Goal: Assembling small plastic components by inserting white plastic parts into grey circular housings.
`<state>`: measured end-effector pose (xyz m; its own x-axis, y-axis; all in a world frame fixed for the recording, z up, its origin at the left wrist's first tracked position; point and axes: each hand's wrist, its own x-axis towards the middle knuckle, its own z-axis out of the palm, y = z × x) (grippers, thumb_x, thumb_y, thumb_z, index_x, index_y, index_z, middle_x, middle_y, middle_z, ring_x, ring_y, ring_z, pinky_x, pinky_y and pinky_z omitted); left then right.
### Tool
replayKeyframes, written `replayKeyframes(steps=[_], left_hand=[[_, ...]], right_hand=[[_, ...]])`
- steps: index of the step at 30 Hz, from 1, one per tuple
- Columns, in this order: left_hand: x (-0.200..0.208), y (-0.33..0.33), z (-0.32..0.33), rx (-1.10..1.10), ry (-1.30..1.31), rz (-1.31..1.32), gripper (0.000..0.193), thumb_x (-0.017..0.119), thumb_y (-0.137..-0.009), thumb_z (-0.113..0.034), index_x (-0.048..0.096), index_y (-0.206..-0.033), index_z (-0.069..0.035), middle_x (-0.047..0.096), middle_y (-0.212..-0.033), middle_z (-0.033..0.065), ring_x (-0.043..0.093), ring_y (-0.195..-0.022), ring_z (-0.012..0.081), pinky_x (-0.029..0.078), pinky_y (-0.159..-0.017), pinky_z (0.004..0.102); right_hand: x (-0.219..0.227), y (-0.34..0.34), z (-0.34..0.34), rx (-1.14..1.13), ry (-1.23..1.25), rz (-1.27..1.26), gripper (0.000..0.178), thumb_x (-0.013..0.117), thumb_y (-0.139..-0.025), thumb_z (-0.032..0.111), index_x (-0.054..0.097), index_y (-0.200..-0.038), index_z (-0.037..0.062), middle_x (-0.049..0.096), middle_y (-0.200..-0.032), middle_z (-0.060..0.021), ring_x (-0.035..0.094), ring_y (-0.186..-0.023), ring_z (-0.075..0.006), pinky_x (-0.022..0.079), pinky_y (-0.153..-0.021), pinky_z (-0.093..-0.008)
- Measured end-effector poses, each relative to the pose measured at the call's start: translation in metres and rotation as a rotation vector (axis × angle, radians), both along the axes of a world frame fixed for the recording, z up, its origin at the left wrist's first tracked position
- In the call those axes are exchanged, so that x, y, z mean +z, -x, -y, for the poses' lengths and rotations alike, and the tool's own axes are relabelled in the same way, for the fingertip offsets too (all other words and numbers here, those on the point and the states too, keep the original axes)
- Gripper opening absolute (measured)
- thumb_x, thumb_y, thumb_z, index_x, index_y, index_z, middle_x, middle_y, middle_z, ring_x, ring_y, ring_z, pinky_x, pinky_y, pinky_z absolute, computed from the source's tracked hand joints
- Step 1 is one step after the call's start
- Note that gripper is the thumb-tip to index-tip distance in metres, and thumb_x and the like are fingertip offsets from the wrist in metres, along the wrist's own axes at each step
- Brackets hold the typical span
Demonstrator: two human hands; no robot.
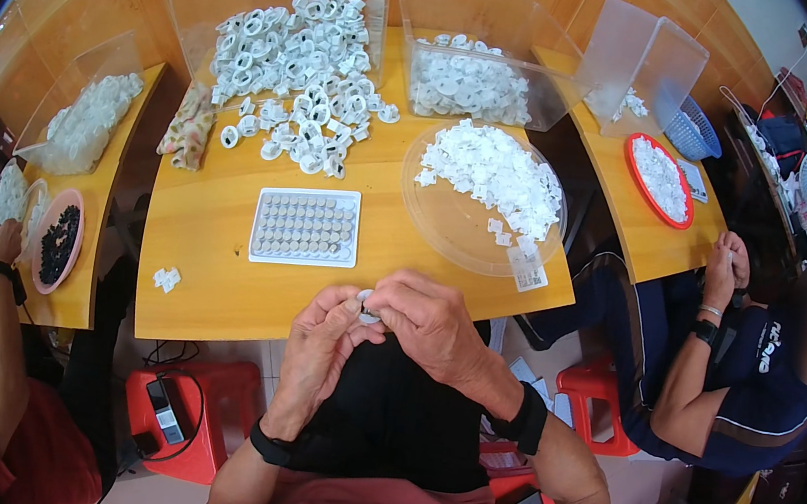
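Note:
Just past the table's front edge, my left hand (324, 338) pinches a small round white plastic part (368, 318) between thumb and fingers. My right hand (435, 324) closes on the same part from the other side, its fingertips pressed to it. A dark spot shows at the part's middle; the fingers cover much of the rest. Nearest to both hands on the table lies a white tray (301, 262) with rows of small grey round discs (306, 223). Right of it, a round clear lid (430, 240) bears a heap of small white plastic pieces (494, 170).
White ring-shaped parts (298, 48) spill from a clear bin at the back; another clear bin (551, 114) stands beside it. A patterned cloth bundle (187, 128) lies left. Co-workers sit at both side tables, with a pink bowl (41, 278) and red tray (677, 223).

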<state>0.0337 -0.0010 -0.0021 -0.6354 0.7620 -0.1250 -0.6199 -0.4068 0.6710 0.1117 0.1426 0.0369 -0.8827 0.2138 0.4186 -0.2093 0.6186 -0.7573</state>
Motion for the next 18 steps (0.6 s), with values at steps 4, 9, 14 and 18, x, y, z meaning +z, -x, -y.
replayKeyframes(steps=[4,9,14,18], left_hand=[[0.0013,-0.0020,-0.0016,0.026,0.014,0.002,0.023,0.053,-0.094,-0.013,0.054,-0.111,0.003,0.063,-0.097,0.0136,0.063,-0.083,0.0200,0.054,-0.073,0.0314],[0.0060,0.0007,-0.0037,0.002,0.026,-0.006,0.023,0.053,-0.094,-0.012,0.054,-0.111,0.004,0.063,-0.099,0.0134,0.064,-0.084,0.0201,0.054,-0.074,0.0311],[0.0062,-0.0020,-0.0049,-0.002,0.039,-0.048,0.022,0.048,-0.096,-0.010,0.055,-0.110,0.006,0.062,-0.101,0.0123,0.063,-0.086,0.0176,0.055,-0.075,0.0296],[0.0075,-0.0065,-0.0080,0.025,0.085,-0.117,0.023,0.047,-0.097,-0.011,0.056,-0.109,0.006,0.061,-0.099,0.0102,0.062,-0.088,0.0161,0.054,-0.077,0.0288]], right_hand=[[-0.0023,-0.0002,0.0019,-0.012,-0.001,-0.023,0.005,0.059,-0.081,0.001,0.057,-0.085,0.0012,0.055,-0.079,-0.0126,0.058,-0.073,-0.0311,0.046,-0.061,-0.0367],[-0.0039,0.0019,0.0000,-0.021,0.065,-0.020,0.004,0.061,-0.081,0.001,0.059,-0.084,0.0018,0.055,-0.079,-0.0112,0.058,-0.072,-0.0283,0.046,-0.061,-0.0344],[-0.0067,0.0013,-0.0009,-0.043,0.082,-0.001,0.004,0.064,-0.079,0.001,0.062,-0.082,0.0028,0.056,-0.077,-0.0094,0.059,-0.069,-0.0258,0.046,-0.061,-0.0320],[-0.0101,-0.0010,-0.0018,-0.082,0.139,0.001,0.006,0.066,-0.079,0.001,0.062,-0.082,0.0037,0.057,-0.075,-0.0093,0.059,-0.067,-0.0257,0.046,-0.059,-0.0321]])
